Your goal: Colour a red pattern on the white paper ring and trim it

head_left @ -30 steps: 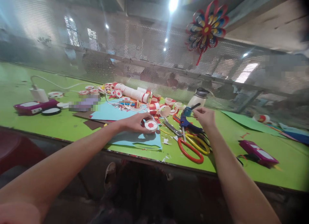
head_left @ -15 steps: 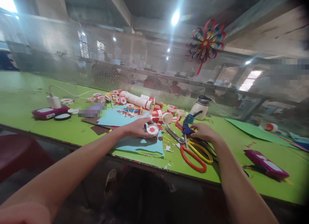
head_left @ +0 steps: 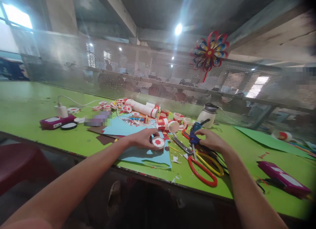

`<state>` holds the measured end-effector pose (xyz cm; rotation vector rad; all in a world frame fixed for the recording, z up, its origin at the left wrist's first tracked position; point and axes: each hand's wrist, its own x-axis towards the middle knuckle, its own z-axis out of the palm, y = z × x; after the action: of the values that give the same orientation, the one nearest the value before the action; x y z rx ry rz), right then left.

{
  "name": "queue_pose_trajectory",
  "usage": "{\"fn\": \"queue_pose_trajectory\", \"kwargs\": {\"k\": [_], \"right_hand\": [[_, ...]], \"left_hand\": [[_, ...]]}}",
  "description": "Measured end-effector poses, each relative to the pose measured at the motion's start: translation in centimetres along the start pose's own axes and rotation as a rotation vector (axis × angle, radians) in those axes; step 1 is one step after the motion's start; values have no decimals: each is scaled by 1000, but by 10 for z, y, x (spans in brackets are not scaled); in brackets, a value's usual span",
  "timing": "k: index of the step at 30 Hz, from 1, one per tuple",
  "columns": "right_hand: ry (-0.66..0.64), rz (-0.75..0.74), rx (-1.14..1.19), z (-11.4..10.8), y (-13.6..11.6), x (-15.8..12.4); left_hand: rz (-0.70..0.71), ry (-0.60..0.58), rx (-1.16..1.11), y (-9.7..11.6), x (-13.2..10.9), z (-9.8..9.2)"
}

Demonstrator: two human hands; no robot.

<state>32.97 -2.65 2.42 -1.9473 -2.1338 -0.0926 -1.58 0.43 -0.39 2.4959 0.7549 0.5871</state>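
Observation:
My left hand (head_left: 145, 138) is closed on a small round paper piece (head_left: 158, 142), white on top with a red hexagon in the middle. It is just above a light blue paper sheet (head_left: 145, 158). My right hand (head_left: 211, 140) has its thumb and fingers closed around a blue hot glue gun (head_left: 195, 136), with a pale stick showing below it. Beneath and beside the glue gun lie large scissors with orange-red handles (head_left: 203, 173) and a yellow-handled pair (head_left: 213, 163). Some of my right fingers are hidden.
Cut red-and-white paper cups (head_left: 172, 126) and a white paper roll (head_left: 142, 107) lie behind my hands. A white jug (head_left: 206, 117) stands at the back. Purple boxes (head_left: 283, 178) sit at both sides. A paper flower (head_left: 209, 52) hangs on the mesh screen (head_left: 148, 64).
My view has tilted upward slightly, so the table appears lower. The left hand keeps the round paper piece and the right keeps the glue gun, both in nearly the same places.

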Motion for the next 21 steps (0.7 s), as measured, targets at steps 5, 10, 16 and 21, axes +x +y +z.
{"fn": "queue_pose_trajectory", "kwargs": {"k": [5, 10, 16, 21], "right_hand": [[263, 4, 132, 5, -16, 1], [412, 0, 310, 21, -32, 2], [347, -90, 402, 33, -46, 2], [358, -74, 401, 36, -44, 2]], "left_hand": [[-16, -19, -11, -1, 0, 0], [-55, -32, 12, 2, 0, 0], [-97, -70, 20, 3, 1, 2], [-80, -65, 48, 3, 1, 4]]}}
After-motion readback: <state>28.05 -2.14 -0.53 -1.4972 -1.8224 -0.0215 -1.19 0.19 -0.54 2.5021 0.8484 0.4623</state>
